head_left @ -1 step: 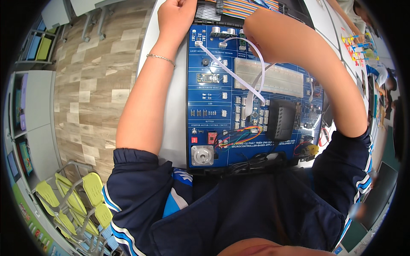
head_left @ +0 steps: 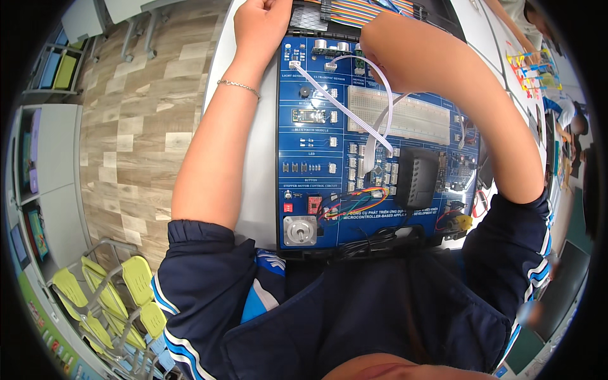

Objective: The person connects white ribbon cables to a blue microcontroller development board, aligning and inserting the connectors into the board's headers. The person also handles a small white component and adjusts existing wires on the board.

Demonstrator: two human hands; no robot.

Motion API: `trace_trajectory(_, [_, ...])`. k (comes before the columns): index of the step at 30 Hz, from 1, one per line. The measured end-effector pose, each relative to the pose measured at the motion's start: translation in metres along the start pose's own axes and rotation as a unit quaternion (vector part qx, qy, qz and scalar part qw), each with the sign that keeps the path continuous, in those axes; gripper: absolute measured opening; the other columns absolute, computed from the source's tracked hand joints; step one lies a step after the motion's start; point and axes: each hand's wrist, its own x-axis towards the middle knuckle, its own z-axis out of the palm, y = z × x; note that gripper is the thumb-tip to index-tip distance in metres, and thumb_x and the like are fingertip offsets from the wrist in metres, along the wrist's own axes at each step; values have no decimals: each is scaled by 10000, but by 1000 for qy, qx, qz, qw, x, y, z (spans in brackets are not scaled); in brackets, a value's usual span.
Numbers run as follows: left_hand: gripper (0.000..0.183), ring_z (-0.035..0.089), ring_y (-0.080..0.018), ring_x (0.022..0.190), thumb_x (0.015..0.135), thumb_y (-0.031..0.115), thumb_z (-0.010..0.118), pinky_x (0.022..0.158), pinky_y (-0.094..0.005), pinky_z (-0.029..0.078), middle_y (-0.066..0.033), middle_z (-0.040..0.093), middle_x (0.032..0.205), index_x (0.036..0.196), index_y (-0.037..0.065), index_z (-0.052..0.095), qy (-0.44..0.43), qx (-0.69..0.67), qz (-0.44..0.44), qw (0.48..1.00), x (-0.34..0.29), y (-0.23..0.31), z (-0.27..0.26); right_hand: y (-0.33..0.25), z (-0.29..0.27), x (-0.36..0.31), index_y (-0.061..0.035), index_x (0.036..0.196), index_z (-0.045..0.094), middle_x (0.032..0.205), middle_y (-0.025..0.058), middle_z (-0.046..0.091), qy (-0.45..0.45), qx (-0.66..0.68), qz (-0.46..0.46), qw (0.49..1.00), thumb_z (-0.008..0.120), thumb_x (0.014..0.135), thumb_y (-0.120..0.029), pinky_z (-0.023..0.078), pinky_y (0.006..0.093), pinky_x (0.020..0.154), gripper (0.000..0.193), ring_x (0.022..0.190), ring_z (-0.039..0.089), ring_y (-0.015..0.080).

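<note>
A blue electronics training board (head_left: 310, 206) lies in an opened black case in front of me. At the left edge of the raised lid, my left hand (head_left: 263, 25) has its fingers curled in, cut off by the picture's top edge; what they hold does not show. My right hand (head_left: 396, 54) bends over the board's far part, beside the ultrasonic sensor (head_left: 330, 46) and motion sensor; its fingers are hidden beneath it. White ribbon cables (head_left: 345, 109) run from the light and ultrasonic sensors toward the microcontroller sockets. A white breadboard (head_left: 399, 114) sits below my right wrist.
Rainbow jumper wires (head_left: 354, 11) lie in the lid. A stepper motor (head_left: 300, 231), a black battery holder (head_left: 417, 178) and black cables (head_left: 373, 244) are at the near side. Green chairs (head_left: 138, 278) stand at left; another person's arm (head_left: 510, 25) is at far right.
</note>
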Motion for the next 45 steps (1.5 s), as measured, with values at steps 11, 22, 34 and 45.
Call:
trace_trajectory(11, [242,603,-84,741,959,217,649,670,-254,487,-32,698,797,969,-10,732,6,2,21,1000,2,-2,4,-4,7,8,9,791,727,789,223,712,-31,75,7,997,612,808,-35,570,454,684,124,761,717,390])
trace_trajectory(22, [258,647,-109,816,944,204,646,736,-257,511,-71,739,881,977,-33,742,6,-9,50,999,10,-2,1,3,9,-87,-36,1029,773,779,93,693,194,194,182,944,711,950,-184,494,286,644,179,705,636,160])
trace_trajectory(34, [258,664,-134,866,945,191,641,785,-262,506,-90,750,931,970,-41,752,10,-2,72,997,13,-2,-2,-8,8,-160,2,1024,713,863,31,730,42,689,247,680,758,918,-66,522,184,647,134,748,639,48])
trace_trajectory(45, [274,646,-116,809,944,208,647,729,-268,509,-83,736,878,966,-48,742,6,-31,33,999,6,10,-4,-56,-1,-103,35,962,691,984,150,713,90,794,130,587,677,816,176,585,280,787,203,875,736,208])
